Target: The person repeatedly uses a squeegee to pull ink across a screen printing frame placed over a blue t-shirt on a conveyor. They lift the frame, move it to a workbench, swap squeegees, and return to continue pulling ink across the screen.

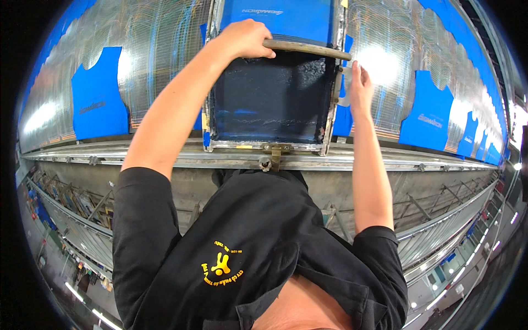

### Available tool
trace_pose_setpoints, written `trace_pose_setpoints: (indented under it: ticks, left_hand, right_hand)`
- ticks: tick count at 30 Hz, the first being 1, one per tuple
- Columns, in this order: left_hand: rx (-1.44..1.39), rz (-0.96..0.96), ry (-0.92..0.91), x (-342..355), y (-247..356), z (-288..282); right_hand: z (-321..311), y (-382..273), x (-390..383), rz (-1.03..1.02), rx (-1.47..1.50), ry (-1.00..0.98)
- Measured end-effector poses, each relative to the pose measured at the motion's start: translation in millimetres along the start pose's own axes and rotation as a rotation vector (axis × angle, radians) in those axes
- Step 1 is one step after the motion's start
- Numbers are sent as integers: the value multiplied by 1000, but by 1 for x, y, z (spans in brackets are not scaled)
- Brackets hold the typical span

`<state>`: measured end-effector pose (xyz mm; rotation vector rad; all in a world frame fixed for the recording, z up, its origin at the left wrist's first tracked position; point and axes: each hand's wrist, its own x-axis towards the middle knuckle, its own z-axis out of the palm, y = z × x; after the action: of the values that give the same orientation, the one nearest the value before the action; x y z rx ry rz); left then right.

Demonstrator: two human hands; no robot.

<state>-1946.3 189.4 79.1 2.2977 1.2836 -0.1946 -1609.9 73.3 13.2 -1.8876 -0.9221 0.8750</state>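
My left hand [250, 38] grips a long squeegee bar [308, 50] near its left end, above a screen printing frame [328, 126]. The screen's lower area is coated with dark ink [264, 99]; blue shows in the upper part [275, 22]. My right hand [362, 88] is just beside the bar's right end, fingers extended and loosely bent; whether the fingertips touch it is unclear. The frame sits over a long metallic printing table [159, 66], against a rail [308, 159] along its near edge.
Blue garment panels with printed marks lie on the table to the left [99, 104] and right [426, 115], more farther right [467, 135]. Below the rail are a grey trough [451, 184], metal supports [418, 209] and racks at the left [71, 203].
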Motion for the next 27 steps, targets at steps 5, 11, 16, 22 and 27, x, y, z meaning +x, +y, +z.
trace_pose_setpoints:
  ticks: [5,11,16,22,27]
  left_hand:
    - [258,-100,-39,-16,-41,-11]
    - [248,-116,50,-16,-43,5]
    - [219,-136,45,-32,-32,14]
    - [214,-126,104,-91,-4,57]
    - [138,-244,-137,-171,37,102]
  right_hand:
    - [11,-75,41,-933,-672,-265]
    - [50,-72,41,-770,-1077,-397]
    - [49,-56,25,-742,-1021,-356]
    - [20,-16,-45,-768,-975,-358]
    - [-16,18,-133,-778,-923,-409]
